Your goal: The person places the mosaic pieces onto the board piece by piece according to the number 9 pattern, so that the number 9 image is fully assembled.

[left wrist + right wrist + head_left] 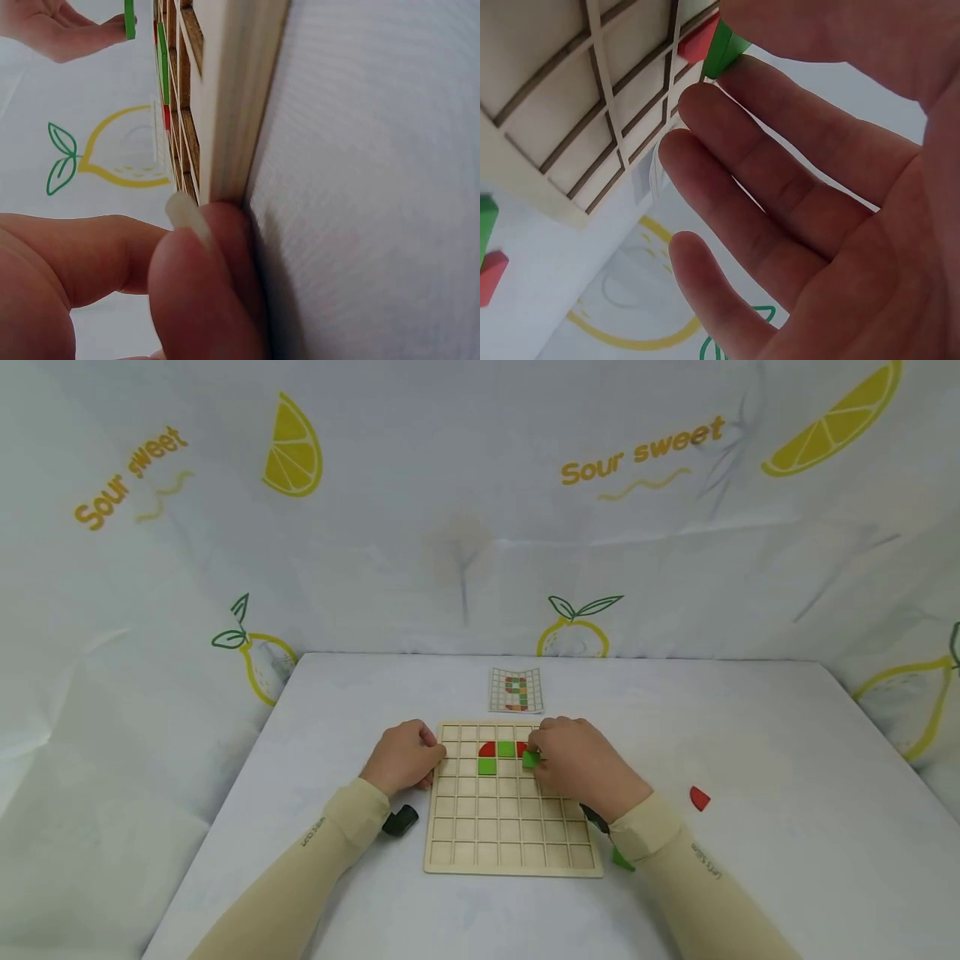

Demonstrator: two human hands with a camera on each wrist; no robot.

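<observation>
green piece [531,760] pinched over the grid board [466,830]

the green piece sits between thumb and index fingertip of the right hand [581,766], the other fingers extended, slightly apart. from the left wrist it shows edge-on, a thin strip roughly parallel to the board's face and just off it. fingers cover part of its outline, so a long axis cannot be told. from the head it hangs over the near side of a partly hidden red piece [522,749].

the board's cells also hold a red quarter-round [488,749], curve toward the far left, and two green squares [506,749], one beside it and one on its near side.

the left hand [401,756] has curled fingers, tips touching the board's left edge; whether they grip it cannot be told. a printed card [516,691] lies beyond the board.
</observation>
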